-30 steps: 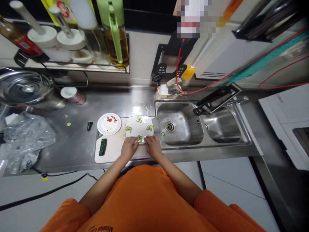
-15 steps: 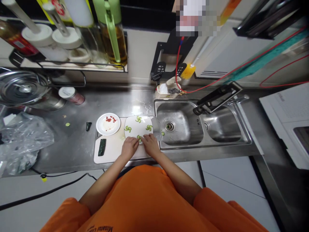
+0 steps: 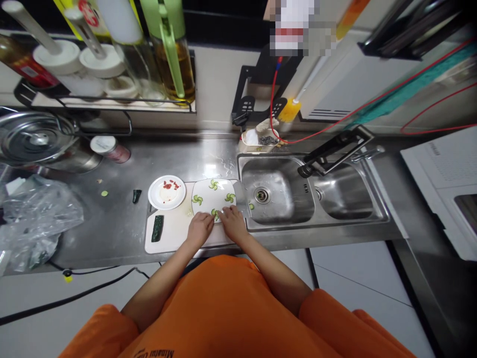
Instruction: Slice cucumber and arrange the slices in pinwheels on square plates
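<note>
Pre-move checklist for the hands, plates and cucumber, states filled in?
1. Left hand and right hand flank the near cucumber fan: ok.
2. Firm grip on that fan: cannot tell, fingers hide the contact.
3. Other three cucumber fans spaced apart on the white square plate: ok.
4. Red pieces within the round plate: ok.
5. All cucumber on the cutting board or plates: not ok, a slice lies on the counter.

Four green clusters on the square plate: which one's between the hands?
The near cluster on the square plate, between the left hand and right hand. The left cluster, far cluster and right cluster lie outside that gap.
</note>
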The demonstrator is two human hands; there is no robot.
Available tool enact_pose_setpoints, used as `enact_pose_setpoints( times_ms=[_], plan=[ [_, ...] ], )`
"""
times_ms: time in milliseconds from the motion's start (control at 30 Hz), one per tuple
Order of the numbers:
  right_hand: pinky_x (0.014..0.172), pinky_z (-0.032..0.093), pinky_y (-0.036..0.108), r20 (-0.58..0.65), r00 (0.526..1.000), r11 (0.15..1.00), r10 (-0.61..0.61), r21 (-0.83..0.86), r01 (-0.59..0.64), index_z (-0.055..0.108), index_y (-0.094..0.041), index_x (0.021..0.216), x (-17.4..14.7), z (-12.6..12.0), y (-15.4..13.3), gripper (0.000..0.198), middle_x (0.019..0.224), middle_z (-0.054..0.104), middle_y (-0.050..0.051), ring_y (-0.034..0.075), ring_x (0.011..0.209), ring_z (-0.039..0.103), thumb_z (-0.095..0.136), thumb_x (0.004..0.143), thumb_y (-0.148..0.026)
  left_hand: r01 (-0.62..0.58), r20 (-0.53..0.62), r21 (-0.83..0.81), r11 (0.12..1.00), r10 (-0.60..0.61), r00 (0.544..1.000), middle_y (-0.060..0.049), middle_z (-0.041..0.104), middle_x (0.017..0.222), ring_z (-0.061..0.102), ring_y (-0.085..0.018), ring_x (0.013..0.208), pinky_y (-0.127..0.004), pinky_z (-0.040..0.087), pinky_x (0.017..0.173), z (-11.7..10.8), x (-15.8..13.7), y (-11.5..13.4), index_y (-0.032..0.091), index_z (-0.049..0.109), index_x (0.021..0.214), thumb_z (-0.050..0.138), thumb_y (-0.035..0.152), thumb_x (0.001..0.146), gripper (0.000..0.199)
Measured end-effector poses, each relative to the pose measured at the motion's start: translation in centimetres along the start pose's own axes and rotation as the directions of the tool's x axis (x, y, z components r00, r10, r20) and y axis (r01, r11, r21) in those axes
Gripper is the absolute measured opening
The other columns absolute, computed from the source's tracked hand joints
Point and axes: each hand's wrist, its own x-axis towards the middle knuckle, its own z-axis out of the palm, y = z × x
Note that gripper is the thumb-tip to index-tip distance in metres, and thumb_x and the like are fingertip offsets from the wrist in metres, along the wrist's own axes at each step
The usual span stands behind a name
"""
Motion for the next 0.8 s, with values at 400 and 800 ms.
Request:
enact_pose_setpoints(
  times_ms=[400,800],
  plan=[
    [0.083,0.038,0.039,-0.007,1.0,1.0,-0.021,0.015,0.021,0.052,-0.023,0.127,0.06,0.11,0.05,0.038,0.126,0.05,0.011,0.029,0.117,0.032,0.033,0.095,-0.018,-0.006,-0.004,0.009,1.0,0.006,1.0,-0.007,0.063,0.083,0.051,-0.019,0.081,-0.034,0.043,0.077,-0.23,-0.17,-0.03,0.019,0.067,0.092,0.046,0.027,0.092,0.023],
    [0.084,0.038,0.039,0.009,1.0,0.999,-0.023,0.027,0.023,0.051,-0.023,0.128,0.06,0.11,0.1,0.038,0.126,0.05,0.012,0.028,0.117,0.033,0.034,0.095,-0.018,-0.014,-0.003,-0.011,1.0,0.014,1.0,-0.007,0.064,0.087,0.052,-0.019,0.083,-0.036,0.045,0.079,-0.04,-0.36,-0.27,0.019,0.063,0.11,0.046,0.026,0.091,0.026]
  ],
)
